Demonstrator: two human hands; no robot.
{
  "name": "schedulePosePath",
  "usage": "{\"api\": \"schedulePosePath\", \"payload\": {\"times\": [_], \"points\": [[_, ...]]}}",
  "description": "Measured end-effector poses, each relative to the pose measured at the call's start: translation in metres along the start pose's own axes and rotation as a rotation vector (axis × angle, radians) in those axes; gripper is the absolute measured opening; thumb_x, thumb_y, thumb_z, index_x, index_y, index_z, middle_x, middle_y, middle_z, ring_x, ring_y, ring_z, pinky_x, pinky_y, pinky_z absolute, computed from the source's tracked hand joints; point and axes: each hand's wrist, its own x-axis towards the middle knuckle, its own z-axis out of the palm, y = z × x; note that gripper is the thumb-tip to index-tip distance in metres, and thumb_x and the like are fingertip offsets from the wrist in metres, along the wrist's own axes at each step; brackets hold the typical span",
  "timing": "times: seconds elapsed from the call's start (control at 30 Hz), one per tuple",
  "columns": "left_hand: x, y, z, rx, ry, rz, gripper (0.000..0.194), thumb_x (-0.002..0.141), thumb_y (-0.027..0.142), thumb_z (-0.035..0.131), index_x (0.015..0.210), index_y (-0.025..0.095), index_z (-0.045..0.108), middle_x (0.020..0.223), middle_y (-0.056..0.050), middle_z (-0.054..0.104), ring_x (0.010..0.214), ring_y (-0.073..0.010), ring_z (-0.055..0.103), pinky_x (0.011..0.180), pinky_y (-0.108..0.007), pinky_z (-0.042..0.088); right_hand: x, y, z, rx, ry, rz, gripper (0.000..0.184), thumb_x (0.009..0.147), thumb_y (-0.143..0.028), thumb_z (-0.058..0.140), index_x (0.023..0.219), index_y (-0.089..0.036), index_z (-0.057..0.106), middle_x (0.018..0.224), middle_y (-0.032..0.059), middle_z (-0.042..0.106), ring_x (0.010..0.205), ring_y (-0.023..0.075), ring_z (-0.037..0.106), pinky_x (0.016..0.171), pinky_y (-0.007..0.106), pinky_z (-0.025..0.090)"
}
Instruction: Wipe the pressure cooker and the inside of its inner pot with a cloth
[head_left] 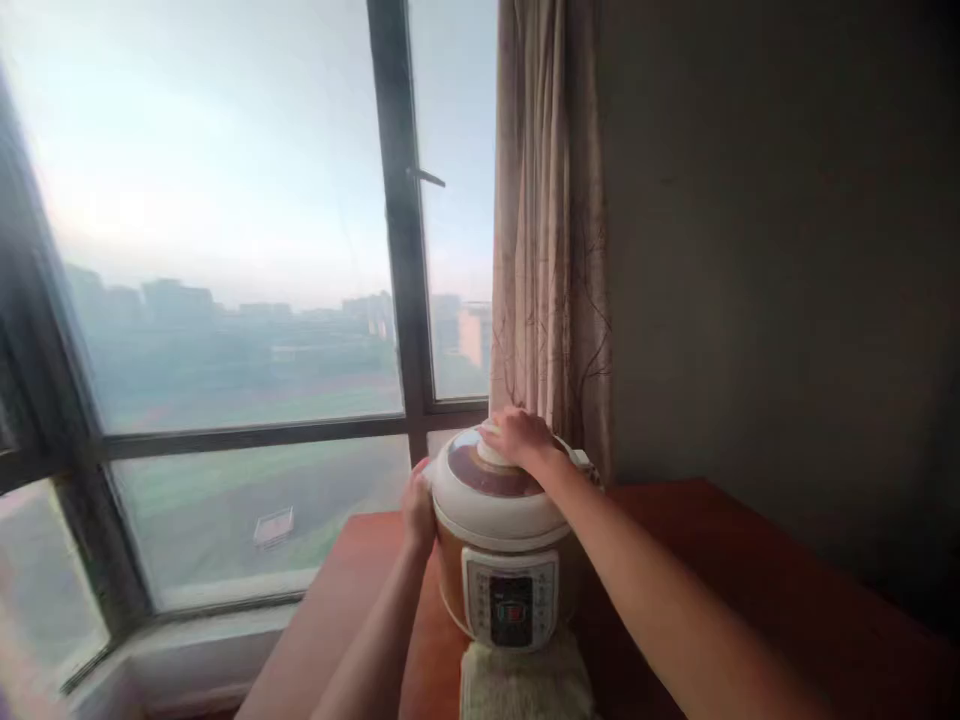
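An electric pressure cooker (pixel 510 535) with a white lid and brown body stands upright on the table, its control panel facing me. My right hand (pixel 517 437) is closed over the white knob on top of the lid, hiding part of it. At the cooker's left side, my left hand (pixel 420 508) is wrapped against the rim by the side handle, with most of its fingers out of sight behind the cooker. A folded greenish cloth (pixel 525 682) lies on the table in front of the cooker, close to its base.
The reddish-brown table (pixel 367 560) reaches toward the corner by the window. A patterned curtain (pixel 551 220) hangs just behind the cooker. To the left are large window panes with a dark frame (pixel 394 200); a dark wall (pixel 750 250) stands to the right.
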Motion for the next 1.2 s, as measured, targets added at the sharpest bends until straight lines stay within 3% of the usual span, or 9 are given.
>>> {"api": "schedulePosePath", "payload": {"times": [0.23,0.63,0.8,1.0,1.1,1.2], "points": [[-0.002,0.002,0.0,0.015,-0.003,0.012,0.066,0.082,0.067,0.052,0.115,0.013,0.07,0.111,-0.015,0.074,0.108,-0.0328,0.066,0.099,-0.047,0.049,-0.003,-0.001,0.002,0.006,0.012,0.016,0.042,0.095,-0.056,0.05,0.108,-0.024,0.074,0.11,0.0117,0.074,0.102,0.0295,0.07,0.079,0.035,0.05],[-0.002,0.002,-0.002,-0.009,-0.03,-0.026,0.057,0.086,0.059,0.052,0.119,0.014,0.068,0.12,-0.014,0.071,0.115,-0.0315,0.062,0.103,-0.047,0.046,-0.004,0.006,0.008,0.099,0.076,-0.017,0.042,0.095,-0.058,0.052,0.104,-0.023,0.074,0.107,0.0116,0.074,0.102,0.027,0.068,0.081,0.033,0.047],[-0.003,0.002,-0.003,-0.044,-0.05,-0.068,0.056,0.086,0.058,0.056,0.121,0.016,0.068,0.113,-0.012,0.072,0.105,-0.0288,0.065,0.092,-0.043,0.052,-0.005,0.007,0.016,0.227,0.149,-0.009,0.036,0.094,-0.052,0.055,0.097,-0.022,0.076,0.105,0.0121,0.074,0.102,0.027,0.068,0.085,0.033,0.047],[-0.005,0.0,-0.001,-0.104,-0.058,-0.114,0.059,0.087,0.057,0.055,0.126,0.014,0.065,0.111,-0.012,0.072,0.099,-0.0272,0.066,0.084,-0.04,0.053,-0.014,0.024,0.023,0.51,0.337,-0.006,0.031,0.094,-0.043,0.054,0.101,-0.023,0.076,0.108,0.0075,0.077,0.107,0.0226,0.067,0.097,0.032,0.047],[-0.005,-0.004,0.003,-0.145,-0.035,-0.113,0.059,0.087,0.057,0.053,0.127,0.015,0.064,0.114,-0.012,0.071,0.102,-0.027,0.066,0.089,-0.039,0.052,-0.036,0.053,0.022,0.657,0.512,0.138,0.042,0.097,-0.047,0.042,0.105,-0.021,0.074,0.112,0.0103,0.076,0.105,0.0237,0.068,0.093,0.036,0.05],[-0.005,-0.008,0.006,-0.177,-0.016,-0.117,0.06,0.086,0.057,0.054,0.129,0.016,0.063,0.114,-0.011,0.071,0.1,-0.0264,0.066,0.09,-0.04,0.052,-0.07,0.089,0.03,0.741,0.697,0.377,0.053,0.094,-0.053,0.035,0.108,-0.017,0.071,0.117,0.0159,0.072,0.108,0.0274,0.064,0.093,0.041,0.048]]}}
